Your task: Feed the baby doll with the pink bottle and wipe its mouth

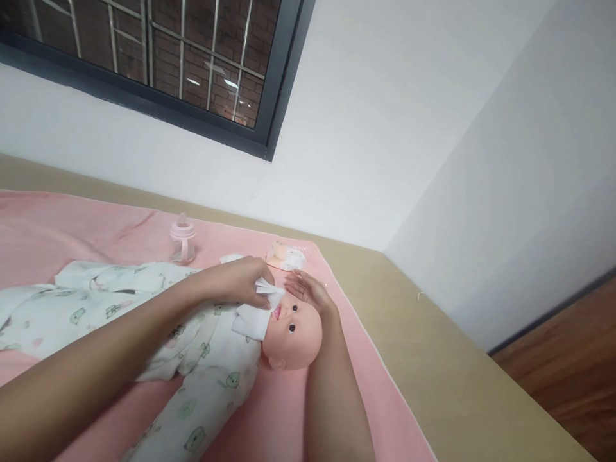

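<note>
I had a tissue [269, 292] pinched in my left hand [250, 283], fingers closed on its folds, its loose end at the doll's far cheek, beside the mouth. My right hand [308, 292] curved past the top of the head, fingers loosely bent and parted, with nothing in that grip that I could see; whether its palm touched the head I couldn't tell, for the head hid part of it.

The doll [296, 340] lay on its back on the pink blanket [283, 410], head near the blanket's right edge, its patterned suit stretching toward the left. The bottle [183, 242] stood near the blanket's far edge, and a small packet [286, 256] lay by its far right corner, just beyond my hands. Bare counter [399, 308] showed between blanket and wall.

I judged the step in hand to be wiping about the mouth; the next move called for light pressure and a steadied head.
</note>
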Tool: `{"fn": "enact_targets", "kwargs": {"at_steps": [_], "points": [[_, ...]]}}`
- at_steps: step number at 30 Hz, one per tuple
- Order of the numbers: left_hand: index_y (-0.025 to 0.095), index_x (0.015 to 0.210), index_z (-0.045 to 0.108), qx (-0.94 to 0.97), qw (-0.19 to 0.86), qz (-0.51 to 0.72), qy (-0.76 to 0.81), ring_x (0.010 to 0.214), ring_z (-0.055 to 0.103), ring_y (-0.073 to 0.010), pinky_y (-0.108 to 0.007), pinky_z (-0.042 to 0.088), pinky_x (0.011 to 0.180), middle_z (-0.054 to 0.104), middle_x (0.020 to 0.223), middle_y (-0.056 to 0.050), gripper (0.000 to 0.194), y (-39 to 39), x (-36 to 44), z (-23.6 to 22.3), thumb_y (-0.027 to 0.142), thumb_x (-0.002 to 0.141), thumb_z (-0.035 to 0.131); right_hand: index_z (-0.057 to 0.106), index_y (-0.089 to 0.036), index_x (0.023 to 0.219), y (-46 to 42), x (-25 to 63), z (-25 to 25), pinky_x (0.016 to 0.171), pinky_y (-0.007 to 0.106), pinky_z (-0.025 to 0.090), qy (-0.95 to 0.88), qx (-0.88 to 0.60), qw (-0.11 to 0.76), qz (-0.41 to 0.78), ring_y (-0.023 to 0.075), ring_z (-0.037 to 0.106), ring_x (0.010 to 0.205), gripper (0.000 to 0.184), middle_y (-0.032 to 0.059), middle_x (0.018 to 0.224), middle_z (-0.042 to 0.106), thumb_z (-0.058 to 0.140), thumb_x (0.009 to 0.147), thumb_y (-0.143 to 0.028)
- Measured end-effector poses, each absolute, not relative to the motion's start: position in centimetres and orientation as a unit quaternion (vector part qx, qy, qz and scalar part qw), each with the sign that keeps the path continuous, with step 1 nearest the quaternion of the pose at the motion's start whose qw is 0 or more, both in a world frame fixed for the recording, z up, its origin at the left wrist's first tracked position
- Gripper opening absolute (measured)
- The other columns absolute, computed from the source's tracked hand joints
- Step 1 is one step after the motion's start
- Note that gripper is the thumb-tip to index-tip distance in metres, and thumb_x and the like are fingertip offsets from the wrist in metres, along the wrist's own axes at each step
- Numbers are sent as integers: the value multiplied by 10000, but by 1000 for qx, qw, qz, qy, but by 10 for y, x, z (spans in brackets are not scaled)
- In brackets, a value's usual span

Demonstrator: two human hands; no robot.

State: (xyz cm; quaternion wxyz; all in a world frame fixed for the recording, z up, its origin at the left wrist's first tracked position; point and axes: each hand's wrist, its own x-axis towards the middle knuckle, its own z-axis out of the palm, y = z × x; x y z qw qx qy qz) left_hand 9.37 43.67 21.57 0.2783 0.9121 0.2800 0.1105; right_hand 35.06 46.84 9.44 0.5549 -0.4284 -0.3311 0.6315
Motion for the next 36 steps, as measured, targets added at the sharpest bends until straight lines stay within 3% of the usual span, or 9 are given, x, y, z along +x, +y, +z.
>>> {"fn": "enact_targets", "kwargs": {"at_steps": [7, 20, 27, 36], "points": [[171, 772, 700, 911, 271, 132, 283, 640, 557, -179, -250, 355, 564, 651, 708, -8, 199, 446, 95, 204, 326, 703, 596, 627, -149, 994, 470, 352, 92, 930, 347, 543, -330, -429, 555, 632, 196, 683, 964, 241, 86, 967, 716, 678, 777, -241], [170, 814, 692, 914, 246, 190, 259, 753, 613, -199, -254, 379, 642, 706, 836, -22, 209, 443, 100, 204, 353, 762, 604, 632, -149, 1011, 470, 351, 93, 847, 302, 570, -315, -440, 557, 630, 172, 693, 883, 226, 73, 951, 718, 651, 796, -217], [165, 813, 694, 908, 289, 170, 251, 701, 597, -189, -246, 379, 597, 680, 782, -11, 237, 440, 100, 206, 382, 767, 610, 630, -153, 1021, 469, 351, 95, 858, 316, 567, -320, -440, 555, 629, 183, 689, 906, 244, 76, 952, 717, 659, 793, -236], [178, 798, 714, 903, 301, 180, 247, 719, 616, -220, -267, 429, 656, 685, 768, -31, 261, 434, 102, 205, 415, 740, 621, 627, -148, 1017, 465, 348, 99, 866, 301, 563, -327, -443, 549, 629, 175, 686, 903, 245, 69, 967, 713, 660, 794, -243]]}}
